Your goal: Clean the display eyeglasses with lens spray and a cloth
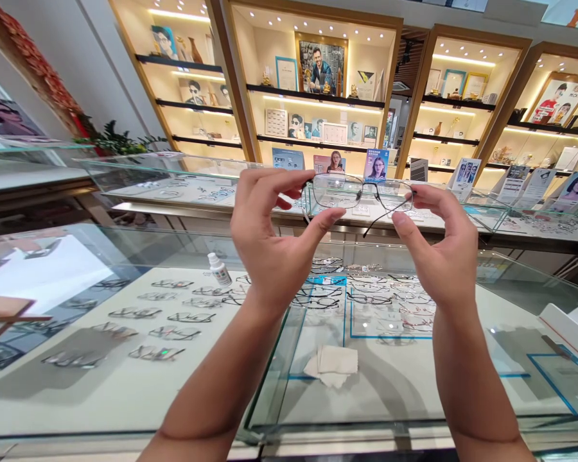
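Note:
A pair of thin dark-framed eyeglasses [361,192] is held up in front of me, above the glass counter. My left hand [277,228] grips the left end of the frame, near the hinge, with fingers above and the thumb below the lens. At the right end, my right hand [438,234] holds the frame between thumb and fingers. One temple arm hangs down at a slant between the hands. Below them a crumpled pale cloth [332,364] lies on the counter top, and a small white bottle [219,269] stands to the left.
Rows of glasses [173,332] show in the glass counter [390,404]. A second display case [197,192] runs across behind it, with small picture cards [376,165] on top. Lit wall shelves [318,93] fill the background. A white object [566,328] sits at the right edge.

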`<state>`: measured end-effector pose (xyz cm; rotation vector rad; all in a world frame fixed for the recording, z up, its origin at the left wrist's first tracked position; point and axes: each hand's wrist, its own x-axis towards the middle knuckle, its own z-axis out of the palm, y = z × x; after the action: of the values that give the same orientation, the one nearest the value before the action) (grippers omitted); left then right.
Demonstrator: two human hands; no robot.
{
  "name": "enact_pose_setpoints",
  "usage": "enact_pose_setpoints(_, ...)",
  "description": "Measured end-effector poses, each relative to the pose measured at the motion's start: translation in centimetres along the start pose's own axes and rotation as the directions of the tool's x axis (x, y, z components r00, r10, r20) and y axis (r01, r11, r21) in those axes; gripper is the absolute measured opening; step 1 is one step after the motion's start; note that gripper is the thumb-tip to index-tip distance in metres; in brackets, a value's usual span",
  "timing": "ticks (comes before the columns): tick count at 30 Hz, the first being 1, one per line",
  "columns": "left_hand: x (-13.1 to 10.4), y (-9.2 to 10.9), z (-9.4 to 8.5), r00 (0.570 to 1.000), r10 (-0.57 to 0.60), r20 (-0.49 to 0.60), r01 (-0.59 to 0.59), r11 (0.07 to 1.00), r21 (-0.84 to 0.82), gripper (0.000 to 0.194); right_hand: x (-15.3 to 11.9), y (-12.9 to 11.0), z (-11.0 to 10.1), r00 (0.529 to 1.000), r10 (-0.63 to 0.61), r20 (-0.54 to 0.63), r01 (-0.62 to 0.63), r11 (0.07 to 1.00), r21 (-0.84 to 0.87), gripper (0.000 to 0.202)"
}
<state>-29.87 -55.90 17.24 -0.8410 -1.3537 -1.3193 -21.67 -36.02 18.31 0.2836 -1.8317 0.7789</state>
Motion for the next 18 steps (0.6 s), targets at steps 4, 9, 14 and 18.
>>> enact_pose_setpoints(4,0.1,-0.6,0.0,0.997,-0.064,0.042,0.066,0.997,-0.051,0.047,0.0,-0.5,0.1,0.995,-0.067,-0.075,0.066,0.998,-0.016,0.031)
enact_pose_setpoints(9,-0.1,-1.0,0.4,0.978,-0.168,0.125,0.184,0.975,-0.127,0.048,-0.2,-0.8,0.5,0.965,-0.202,-0.168,0.184,0.976,-0.114,0.029)
enact_pose_setpoints(14,-0.5,-1.0,1.0,0.979,-0.156,0.128,0.168,0.982,-0.087,0.052,-0.5,-1.1,0.9,0.913,-0.340,-0.226,0.300,0.934,-0.194,0.033)
enact_pose_setpoints(18,-0.8,-1.3,1.2,0.987,-0.124,0.103,0.126,0.992,-0.012,0.056,-0.9,-1.5,1.0,0.947,-0.278,-0.163,0.235,0.942,-0.240,0.036)
